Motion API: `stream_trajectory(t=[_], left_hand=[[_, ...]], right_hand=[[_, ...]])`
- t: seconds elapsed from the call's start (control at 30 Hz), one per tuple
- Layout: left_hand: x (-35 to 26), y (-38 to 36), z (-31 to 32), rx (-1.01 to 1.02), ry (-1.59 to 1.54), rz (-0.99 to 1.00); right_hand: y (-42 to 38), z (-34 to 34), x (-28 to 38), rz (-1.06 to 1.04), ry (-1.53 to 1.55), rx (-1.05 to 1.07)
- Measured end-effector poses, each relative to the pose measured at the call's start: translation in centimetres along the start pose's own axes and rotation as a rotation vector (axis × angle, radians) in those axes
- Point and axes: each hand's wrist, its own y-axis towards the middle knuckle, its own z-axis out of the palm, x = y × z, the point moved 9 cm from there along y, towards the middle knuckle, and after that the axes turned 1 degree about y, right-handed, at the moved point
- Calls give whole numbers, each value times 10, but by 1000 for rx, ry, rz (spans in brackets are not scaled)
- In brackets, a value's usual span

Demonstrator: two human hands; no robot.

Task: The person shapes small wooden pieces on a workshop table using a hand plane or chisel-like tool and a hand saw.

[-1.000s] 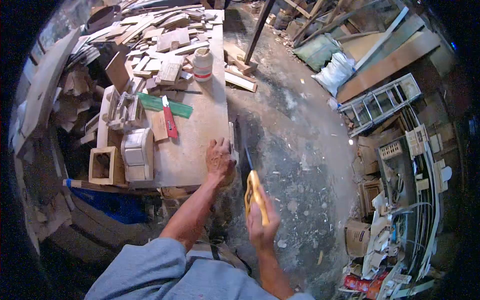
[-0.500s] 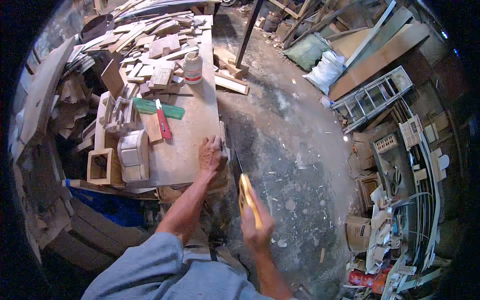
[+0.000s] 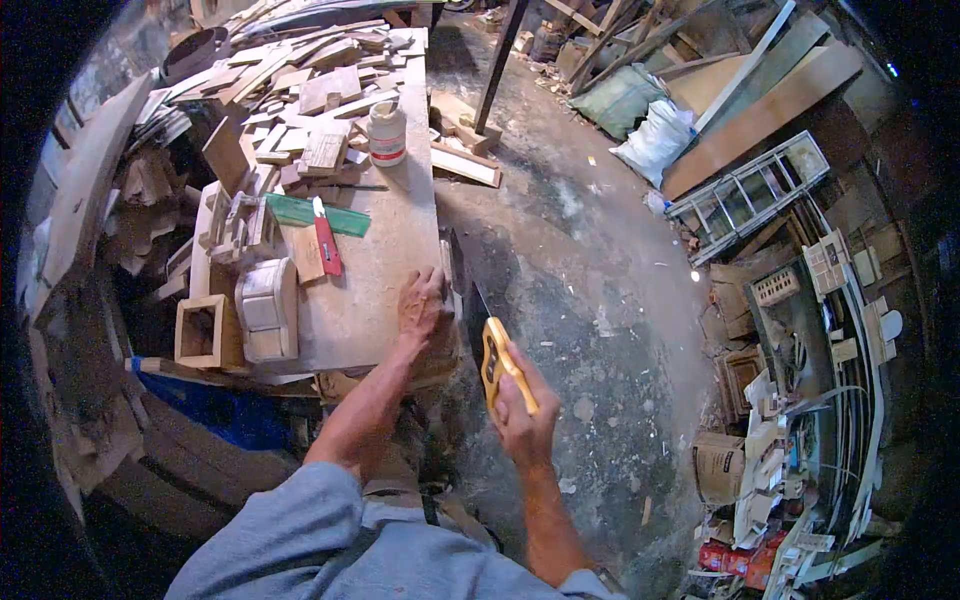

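Since half a second ago the right hand (image 3: pixel 522 415), clenched on the yellow handle of the saw (image 3: pixel 497 357), has pushed the dark blade further up along the right edge of the workbench (image 3: pixel 400 235), in the centre of the frame. The left hand (image 3: pixel 420 305) lies flat, holding nothing, very near the blade, so a jump of the teeth could cut the fingers. In the upper middle a closed white jar (image 3: pixel 386 133) stands among wood scraps; I cannot see its contents.
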Motion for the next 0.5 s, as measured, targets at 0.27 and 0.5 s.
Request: stream_trajectory(t=[0.27,0.5], left_hand=[[-7,-3,-9,44,-71,60],[-11,5,-28,4,-32,7]], right_hand=[[54,14,-3,42,37,59],[54,15,-7,-133,-91,54]])
